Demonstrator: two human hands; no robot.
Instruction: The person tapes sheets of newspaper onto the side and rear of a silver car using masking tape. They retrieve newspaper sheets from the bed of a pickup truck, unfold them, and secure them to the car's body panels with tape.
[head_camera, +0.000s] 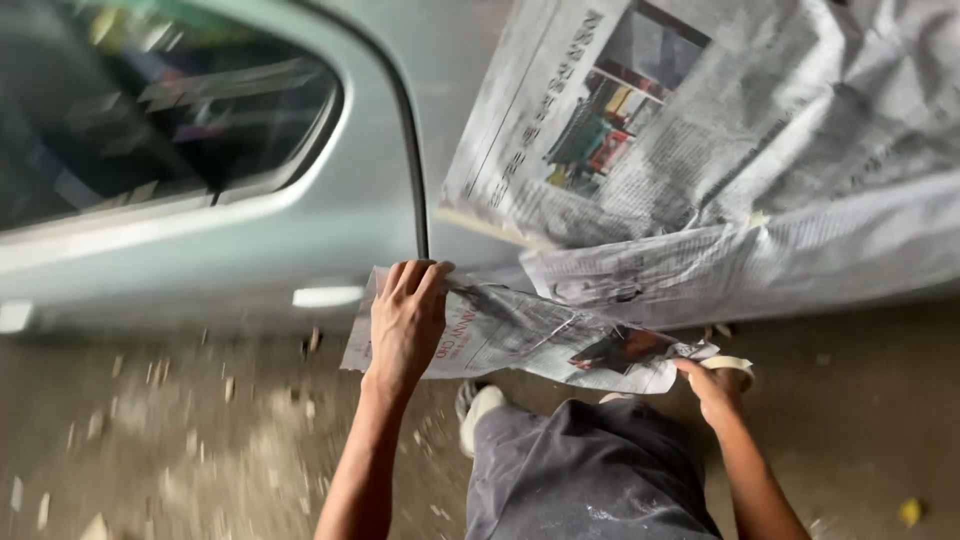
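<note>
Car door (250, 250), three newspaper sheets (530, 340), two hands (405, 320)

— Where can your hands pass here?

— Low down, beside the car: the floor (180, 450) left of your left hand (405, 325) is open, with only small scraps on it.

— And what's in the way?

— The car body (300, 230) stands straight ahead. The loose newspaper sheet (540, 340) stretches between your hands, closing that gap. Taped newspaper (720, 150) covers the upper right. Your own leg (590, 470) fills the space beneath your right hand (715, 385).
</note>
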